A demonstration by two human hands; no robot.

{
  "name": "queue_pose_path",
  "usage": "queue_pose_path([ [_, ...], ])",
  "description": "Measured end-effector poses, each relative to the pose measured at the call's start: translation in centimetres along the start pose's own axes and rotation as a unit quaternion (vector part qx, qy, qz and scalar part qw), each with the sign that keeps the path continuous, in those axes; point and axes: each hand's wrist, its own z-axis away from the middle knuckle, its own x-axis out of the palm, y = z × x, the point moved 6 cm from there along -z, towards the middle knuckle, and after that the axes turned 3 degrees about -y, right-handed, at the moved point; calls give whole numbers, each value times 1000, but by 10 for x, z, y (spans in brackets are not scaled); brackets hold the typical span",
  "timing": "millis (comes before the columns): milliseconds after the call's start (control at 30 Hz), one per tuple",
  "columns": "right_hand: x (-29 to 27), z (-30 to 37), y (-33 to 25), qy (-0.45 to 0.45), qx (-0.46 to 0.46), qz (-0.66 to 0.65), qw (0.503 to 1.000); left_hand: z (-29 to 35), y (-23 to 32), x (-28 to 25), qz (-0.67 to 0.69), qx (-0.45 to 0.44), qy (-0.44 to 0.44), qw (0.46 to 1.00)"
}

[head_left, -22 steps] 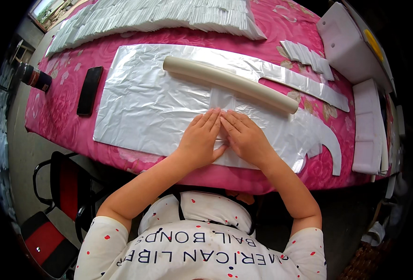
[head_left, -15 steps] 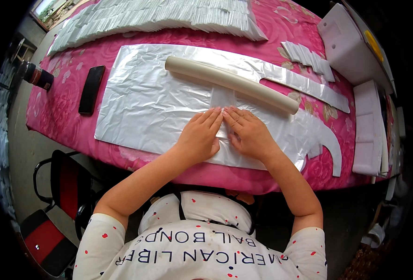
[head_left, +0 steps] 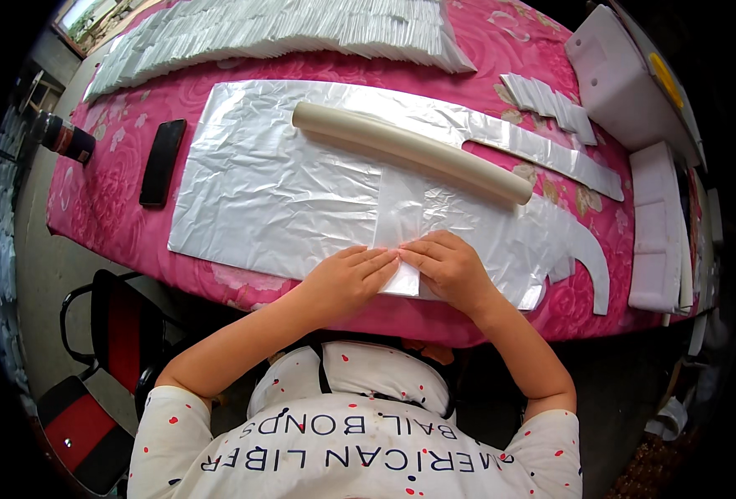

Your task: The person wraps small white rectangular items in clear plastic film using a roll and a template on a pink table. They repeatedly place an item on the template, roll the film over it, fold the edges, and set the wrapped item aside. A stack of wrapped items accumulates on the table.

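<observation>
A flat stack of white plastic bags (head_left: 260, 175) with long handles at the right lies before me. On top of it runs a narrow strip of thin white plastic bag (head_left: 400, 201), from beneath a beige tube (head_left: 409, 154) toward me. My left hand (head_left: 353, 279) and my right hand (head_left: 448, 264) meet at the near part of this strip. Their fingers are closed, the fingertips pressing together on the plastic. A folded, brighter white end of the strip shows below the fingertips, by the stack's front edge. Both thumbs are partly hidden.
A pink flowered cloth (head_left: 127, 175) covers the table. Rows of folded white bags (head_left: 285, 33) stand at the back, with a smaller row (head_left: 549, 108) at the right. A phone (head_left: 162, 163) and a dark bottle (head_left: 64, 137) lie left. White foam boxes (head_left: 657, 229) line the right edge.
Both hands have come toward me along the strip, from near the tube to the stack's front edge. More of the strip now shows between tube and fingers. The tube has stayed put.
</observation>
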Motion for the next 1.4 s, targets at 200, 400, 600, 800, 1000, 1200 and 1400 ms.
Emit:
queue_pose_path([
  [200,1,14,-16,-7,26,-23,999,11,5,-6,34,3,1,999],
  [400,-1,12,-6,0,76,-84,994,1,-5,-2,64,-23,26,997],
  [600,-4,15,-8,57,104,-79,990,4,-2,-13,83,-6,90,992],
  [800,-18,19,-34,87,13,3,996,7,0,-19,74,18,137,988],
  [1000,-20,18,-44,113,1,59,992,5,7,-19,18,34,114,993],
  [1200,-14,17,-49,102,-26,56,993,8,8,-20,19,16,99,995],
  [1400,-12,20,-48,98,-8,41,994,13,10,-26,45,35,120,991],
])
